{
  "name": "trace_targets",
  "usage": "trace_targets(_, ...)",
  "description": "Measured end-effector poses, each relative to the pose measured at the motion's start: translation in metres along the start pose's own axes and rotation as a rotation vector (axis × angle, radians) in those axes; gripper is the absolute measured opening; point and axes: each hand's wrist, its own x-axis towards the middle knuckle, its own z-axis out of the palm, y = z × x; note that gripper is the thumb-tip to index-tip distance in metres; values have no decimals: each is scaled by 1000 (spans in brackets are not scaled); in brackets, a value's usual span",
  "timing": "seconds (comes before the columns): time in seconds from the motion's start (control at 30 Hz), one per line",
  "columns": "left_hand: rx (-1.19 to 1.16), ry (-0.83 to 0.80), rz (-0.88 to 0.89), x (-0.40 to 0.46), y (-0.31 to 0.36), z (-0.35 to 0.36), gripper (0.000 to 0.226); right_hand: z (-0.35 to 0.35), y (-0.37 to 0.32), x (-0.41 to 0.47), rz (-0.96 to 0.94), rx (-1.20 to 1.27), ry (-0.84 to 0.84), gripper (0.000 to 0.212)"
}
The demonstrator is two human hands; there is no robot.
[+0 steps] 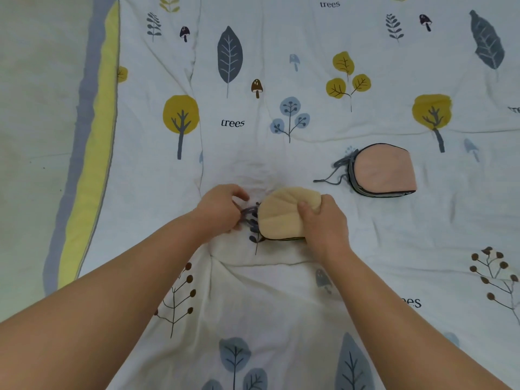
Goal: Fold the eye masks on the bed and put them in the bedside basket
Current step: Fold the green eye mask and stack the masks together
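Right hand [323, 223] pinches the folded beige eye mask [281, 218]; left hand [222, 206] grips its grey strap [249, 213] on a quilt [253, 291] printed "trees".

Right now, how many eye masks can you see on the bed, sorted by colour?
Beige eye mask, folded, under the right hand, left hand at its grey strap: 1
Pink eye mask, folded, lying free on the quilt: 1
Total: 2
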Motion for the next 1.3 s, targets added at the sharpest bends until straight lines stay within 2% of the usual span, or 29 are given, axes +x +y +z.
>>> trace_targets(0.07, 208, 293, 62, 2, 0, 4, 32, -1, 5, 1, 1, -172, 48, 36)
trace_targets(0.13, 295, 438, 190, 1, 2, 17, 34, 2, 7, -1, -87, -295, 121, 49)
trace_targets(0.2, 311, 430, 373, -1, 5, 38, 38, 5, 9, -4, -246, -320, 150, 57)
trace_targets(0.27, 393, 362, 528, 0, 5, 63, 43, 9, 14, -4, -393, -407, 109, 58)
trace_targets(0.3, 437, 330, 554, 1, 2, 73, 47, 10, 19, -2, -431, -490, 73, 57)
trace_targets(0.4, 539, 268, 490, 12, -14, 92, 54, 8, 39, 8, -429, -705, -31, 59)
trace_targets(0.5, 631, 276, 491, 22, -25, 100, 57, 5, 53, 16, -418, -761, -56, 58)
trace_targets(0.77, 635, 277, 459, 22, -11, 98, 58, 2, 45, 21, -352, -716, -99, 59)
trace_targets(0.83, 534, 334, 470, 16, 0, 92, 54, -7, 33, 20, -374, -628, -64, 54)
trace_targets(0.9, 367, 311, 387, 11, 12, 85, 51, -14, 23, 18, -363, -485, 14, 49)
trace_targets(1.0, 255, 173, 178, 9, 24, 79, 47, -23, 11, 19, -105, -198, -12, 51)
trace_targets(1.1, 104, 59, 116, 10, 36, 75, 33, -30, 8, 22, 58, -141, -134, 46)
trace_targets(1.2, 20, 12, 121, 7, 50, 75, 22, -45, 10, 23, 17, -38, -77, 27)
trace_targets(1.3, -41, 18, 217, 2, 77, 79, 13, -71, 9, 29, -61, 32, 48, 23)
